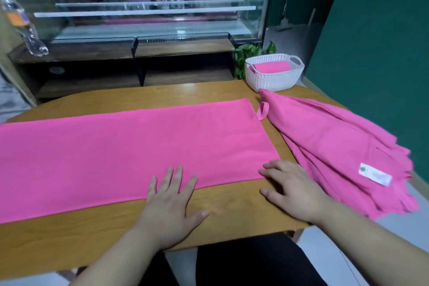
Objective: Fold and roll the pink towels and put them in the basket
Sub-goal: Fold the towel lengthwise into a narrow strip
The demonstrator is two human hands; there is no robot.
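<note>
**One towel rolled, a stack to go**

A person's left hand (171, 202) and right hand (294, 190) rest at the near long edge of a pink towel folded into a long flat strip (130, 146) on a light wooden table (92, 234). Both hands lie slack and flat, gripping nothing. The spread left fingers (178, 176) overlap the strip's near edge while the palm sits on bare wood. The right fingers (271, 167) touch the strip's near right corner.

The strip looks folded lengthwise but not yet rolled, so this towel appears to be about halfway through. The hands seem placed to smooth it or begin a roll from its right end.

Just right of the strip, apart from it, a loose fanned pile of pink towels (336, 146) hangs over the table's edge, a white label (375, 174) showing; none of these is folded.

Beyond the strip's far right corner stands a white woven-plastic basket (271, 80) holding one rolled pink towel (271, 67), the only finished piece in view. Most of the job is judged to lie ahead.

Farther behind the strip are a dark wooden shelf (183, 49) and a glass display case (151, 7).
</note>
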